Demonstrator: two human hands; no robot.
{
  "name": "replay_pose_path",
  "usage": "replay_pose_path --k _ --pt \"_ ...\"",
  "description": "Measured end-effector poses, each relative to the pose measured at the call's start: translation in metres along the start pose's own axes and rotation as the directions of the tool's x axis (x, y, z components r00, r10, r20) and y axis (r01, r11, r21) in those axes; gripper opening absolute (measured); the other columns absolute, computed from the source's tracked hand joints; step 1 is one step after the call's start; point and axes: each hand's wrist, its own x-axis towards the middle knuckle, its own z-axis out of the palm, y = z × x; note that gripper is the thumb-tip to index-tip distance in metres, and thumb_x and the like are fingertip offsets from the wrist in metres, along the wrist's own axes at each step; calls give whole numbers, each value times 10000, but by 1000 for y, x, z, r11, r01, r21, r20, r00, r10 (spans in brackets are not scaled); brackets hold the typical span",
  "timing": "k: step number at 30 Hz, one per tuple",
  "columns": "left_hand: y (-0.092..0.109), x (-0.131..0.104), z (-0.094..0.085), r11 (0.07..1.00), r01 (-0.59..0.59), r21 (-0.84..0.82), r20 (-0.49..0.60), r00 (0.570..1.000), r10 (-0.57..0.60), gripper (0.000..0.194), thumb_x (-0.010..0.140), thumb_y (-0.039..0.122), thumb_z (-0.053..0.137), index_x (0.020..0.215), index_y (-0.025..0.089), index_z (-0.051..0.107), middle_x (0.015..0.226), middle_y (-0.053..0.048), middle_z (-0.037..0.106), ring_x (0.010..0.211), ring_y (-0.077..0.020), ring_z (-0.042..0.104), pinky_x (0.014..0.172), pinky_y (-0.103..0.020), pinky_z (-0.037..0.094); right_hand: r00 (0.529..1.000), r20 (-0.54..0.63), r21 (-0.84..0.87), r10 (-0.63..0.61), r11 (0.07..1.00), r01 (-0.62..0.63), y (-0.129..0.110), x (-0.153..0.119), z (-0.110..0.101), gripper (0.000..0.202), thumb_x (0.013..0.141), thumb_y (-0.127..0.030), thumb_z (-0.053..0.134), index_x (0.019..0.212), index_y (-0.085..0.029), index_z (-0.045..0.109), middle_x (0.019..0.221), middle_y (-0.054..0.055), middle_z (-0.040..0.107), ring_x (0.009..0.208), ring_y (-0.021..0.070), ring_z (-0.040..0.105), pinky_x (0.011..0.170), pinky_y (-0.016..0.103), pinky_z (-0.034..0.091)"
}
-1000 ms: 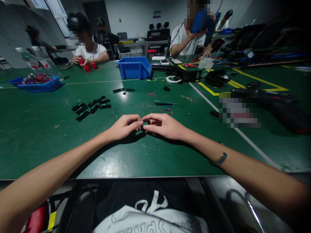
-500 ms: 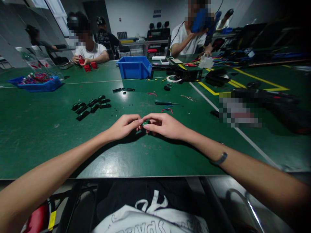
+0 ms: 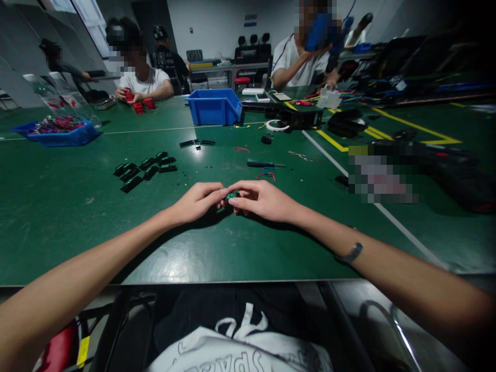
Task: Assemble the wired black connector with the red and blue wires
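Note:
Between my fingertips sits a small green circuit board [image 3: 232, 196], mostly covered by the fingers. My left hand [image 3: 201, 200] pinches it from the left, thumb and fingers closed. From the right, my right hand [image 3: 264, 200] grips the same board, its thumb lying across the near side. Both hands rest low over the green table [image 3: 217, 248]. To the left lie several black pieces with green boards [image 3: 147, 168] in a loose cluster. A screwdriver [image 3: 261, 164] lies beyond my right hand, with short red wire [image 3: 267, 175] and blue wire near it.
A blue bin [image 3: 215, 108] stands ahead. At the far left, a blue tray [image 3: 64, 137] holds coloured wires beside plastic bottles [image 3: 70, 98]. Black strips [image 3: 197, 143] lie mid-table. A black tool [image 3: 445, 165] is at the right. Co-workers sit across the table; one handles red parts [image 3: 144, 105].

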Motion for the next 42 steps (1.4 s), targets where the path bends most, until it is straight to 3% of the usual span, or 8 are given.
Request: replay_pose_path --k 42 --pt "0 0 1 999 -9 34 -10 1000 9 456 1028 482 440 810 132 634 745 -15 625 714 -123 573 697 -232 431 1000 13 0 12 1000 -12 2 0 0 378 934 -423 649 1192 -146 659 750 24 684 658 139 619 616 258 474"
